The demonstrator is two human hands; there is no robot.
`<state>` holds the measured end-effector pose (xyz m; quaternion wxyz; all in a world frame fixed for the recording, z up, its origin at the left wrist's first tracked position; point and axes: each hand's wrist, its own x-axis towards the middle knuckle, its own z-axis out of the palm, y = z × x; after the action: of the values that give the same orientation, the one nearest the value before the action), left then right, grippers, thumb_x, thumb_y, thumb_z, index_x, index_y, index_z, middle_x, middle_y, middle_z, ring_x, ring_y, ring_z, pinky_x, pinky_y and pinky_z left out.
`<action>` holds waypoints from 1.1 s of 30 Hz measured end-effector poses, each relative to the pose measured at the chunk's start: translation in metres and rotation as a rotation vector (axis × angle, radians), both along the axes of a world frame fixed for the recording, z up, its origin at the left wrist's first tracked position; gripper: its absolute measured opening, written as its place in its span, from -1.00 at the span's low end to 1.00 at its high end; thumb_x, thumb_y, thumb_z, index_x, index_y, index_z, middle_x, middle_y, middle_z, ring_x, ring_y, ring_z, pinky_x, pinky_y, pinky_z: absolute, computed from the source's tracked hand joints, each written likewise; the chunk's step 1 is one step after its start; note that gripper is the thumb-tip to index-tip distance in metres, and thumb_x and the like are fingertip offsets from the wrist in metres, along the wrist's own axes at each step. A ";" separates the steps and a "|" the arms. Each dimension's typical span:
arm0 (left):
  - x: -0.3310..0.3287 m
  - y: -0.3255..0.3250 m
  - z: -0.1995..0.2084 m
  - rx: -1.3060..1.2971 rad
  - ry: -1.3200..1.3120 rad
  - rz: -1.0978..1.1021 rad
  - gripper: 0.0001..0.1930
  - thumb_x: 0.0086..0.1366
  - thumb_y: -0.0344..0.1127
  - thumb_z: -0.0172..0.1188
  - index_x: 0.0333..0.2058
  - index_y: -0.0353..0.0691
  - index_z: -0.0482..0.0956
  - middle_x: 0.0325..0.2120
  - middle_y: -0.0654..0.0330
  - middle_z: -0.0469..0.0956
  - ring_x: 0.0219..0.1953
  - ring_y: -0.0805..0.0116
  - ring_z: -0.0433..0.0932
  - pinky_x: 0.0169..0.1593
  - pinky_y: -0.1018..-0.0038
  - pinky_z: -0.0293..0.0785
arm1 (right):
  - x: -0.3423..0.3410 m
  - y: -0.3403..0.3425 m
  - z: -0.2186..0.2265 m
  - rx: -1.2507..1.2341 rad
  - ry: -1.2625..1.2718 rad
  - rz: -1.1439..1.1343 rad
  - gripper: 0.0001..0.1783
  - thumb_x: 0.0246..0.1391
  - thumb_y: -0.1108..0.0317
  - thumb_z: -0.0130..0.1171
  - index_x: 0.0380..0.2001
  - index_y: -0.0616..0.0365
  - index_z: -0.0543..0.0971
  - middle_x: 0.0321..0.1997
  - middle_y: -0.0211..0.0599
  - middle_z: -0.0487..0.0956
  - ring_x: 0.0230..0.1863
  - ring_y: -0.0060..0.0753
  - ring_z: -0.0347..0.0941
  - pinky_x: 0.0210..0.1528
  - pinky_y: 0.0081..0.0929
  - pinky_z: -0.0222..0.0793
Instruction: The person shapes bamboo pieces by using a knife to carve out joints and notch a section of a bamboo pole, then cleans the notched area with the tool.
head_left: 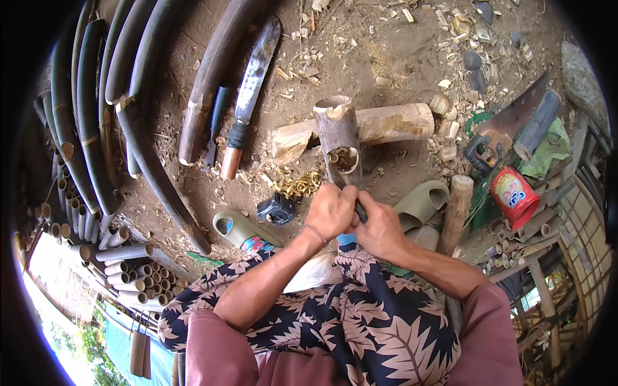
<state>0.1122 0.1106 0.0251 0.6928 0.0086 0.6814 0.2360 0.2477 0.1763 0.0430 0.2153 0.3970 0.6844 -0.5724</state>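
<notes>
My left hand [331, 209] and my right hand [381, 225] are closed side by side on a dark-handled tool [361, 211]. A narrow dark strip, seemingly its blade, runs forward from my left fist along the near opening of a bamboo section [337, 125]. Both hands partly cover the tool, so its exact kind is unclear. The bamboo section points away from me and has an open far end and a cut hollow facing me. It lies across a pale, notched log [396, 123]. Just left of my hands sit curly yellowish shavings [299, 184] and a dark tape-measure-like object [275, 210].
Left of the log lie a machete [254, 71] and a dark-handled tool with a metal end [217, 125]. Long bamboo poles [145, 58] fill the far left. At right are a handsaw [508, 122], a red packet [515, 196] and a short post [456, 212]. Chips litter the ground.
</notes>
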 end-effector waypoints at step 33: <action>-0.007 -0.015 -0.010 0.144 0.199 -0.094 -0.59 0.30 -0.14 0.00 -0.47 -0.44 0.56 -0.62 -0.32 0.48 -0.48 -0.26 0.57 -0.36 0.04 0.46 | -0.017 -0.002 0.010 -0.132 0.024 -0.080 -0.45 0.00 0.39 0.15 0.08 0.31 0.32 -0.44 0.26 0.55 -0.31 0.35 0.53 -0.30 0.05 0.41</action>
<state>0.1051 0.0952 0.0154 0.6295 0.1138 0.7269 0.2496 0.2309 0.1741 0.0528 0.2098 0.4020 0.6311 -0.6293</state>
